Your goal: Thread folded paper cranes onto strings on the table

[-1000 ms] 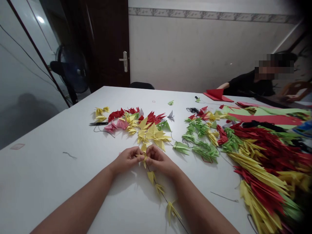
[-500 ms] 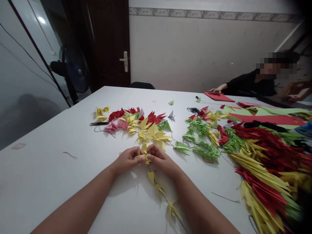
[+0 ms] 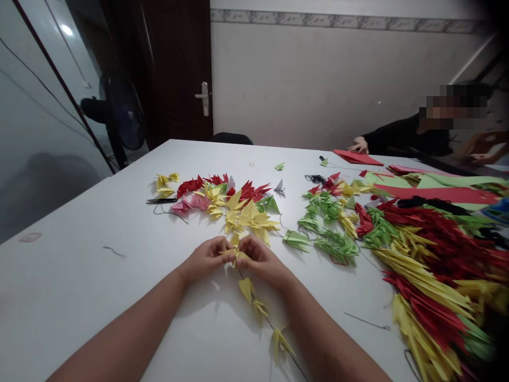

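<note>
Both of my hands meet over the middle of the white table [image 3: 99, 307], pinching one yellow paper crane [image 3: 236, 255] between them. My left hand [image 3: 209, 259] grips its left side with thumb and forefinger. On the other side, my right hand [image 3: 260, 258] has its fingers closed on the crane. A dark string [image 3: 270, 322] runs from it toward me, with further yellow cranes [image 3: 246, 289] threaded along it. Just beyond my fingers lies a cluster of yellow cranes [image 3: 252, 216], beside red cranes [image 3: 250, 192] and pink ones [image 3: 194, 203].
Black scissors [image 3: 162, 201] lie left of the cluster. Green cranes [image 3: 336, 245] and a big heap of red, yellow and green folded paper [image 3: 433, 239] cover the right side. At the far right a person's hand [image 3: 359, 145] is by red paper sheets [image 3: 358, 157]. A fan [image 3: 123, 111] stands back left.
My hands have shifted very slightly on the yellow crane, and it has turned a little. The other person's hand has lifted back off the red paper.
</note>
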The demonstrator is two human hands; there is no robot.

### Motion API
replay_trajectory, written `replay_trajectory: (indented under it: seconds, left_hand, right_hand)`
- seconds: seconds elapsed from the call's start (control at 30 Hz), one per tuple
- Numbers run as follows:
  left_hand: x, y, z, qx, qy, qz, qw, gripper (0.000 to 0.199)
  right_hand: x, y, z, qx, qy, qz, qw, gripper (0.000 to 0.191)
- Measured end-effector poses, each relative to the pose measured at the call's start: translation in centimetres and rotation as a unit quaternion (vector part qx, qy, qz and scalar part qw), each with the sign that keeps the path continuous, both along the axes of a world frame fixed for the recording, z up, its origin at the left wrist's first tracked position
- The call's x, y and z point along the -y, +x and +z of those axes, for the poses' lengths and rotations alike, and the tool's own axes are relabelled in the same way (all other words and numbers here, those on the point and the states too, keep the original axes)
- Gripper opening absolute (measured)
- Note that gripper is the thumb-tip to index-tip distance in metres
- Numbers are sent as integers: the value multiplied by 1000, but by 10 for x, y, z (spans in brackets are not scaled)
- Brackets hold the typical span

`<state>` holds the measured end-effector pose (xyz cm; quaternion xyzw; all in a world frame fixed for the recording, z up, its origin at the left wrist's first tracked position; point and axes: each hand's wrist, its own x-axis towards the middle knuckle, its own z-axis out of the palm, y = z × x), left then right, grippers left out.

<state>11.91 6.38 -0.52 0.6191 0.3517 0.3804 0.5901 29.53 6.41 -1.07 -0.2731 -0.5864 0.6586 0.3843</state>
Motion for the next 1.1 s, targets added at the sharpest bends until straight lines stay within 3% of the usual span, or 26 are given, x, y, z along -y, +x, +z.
replay_trajectory:
  seconds: [0.27,0.57,0.63,0.7,0.83,0.97,1.1]
  left_hand:
    - [0,1,4,18,-35,-13,999,39]
    - [-2,1,0,-10,-19,-12,1000,41]
    - [-2,1,0,-12,-18,-6,1000,41]
    - [-2,1,-1,-9,-19,2,1000,41]
    - [-3,1,-3,-8,-34,15,999,41]
    - [-6,2,-6,-9,-15,44,999,37]
    - [-7,2,-8,-38,12,58,998,36]
  right_hand:
    - [-1,2,-4,-30,-11,5,999,33]
    - [0,1,-2,-7,-12,6,1000,36]
    - [-2,2,-1,2,5,-16,1000,34]
    - [-4,4,0,14,33,-81,996,30]
    - [-8,11,3,127,114,-203,964,22]
    - [-6,13,3,254,215,-211,919,21]
    - [-5,10,3,309,228,-228,895,8]
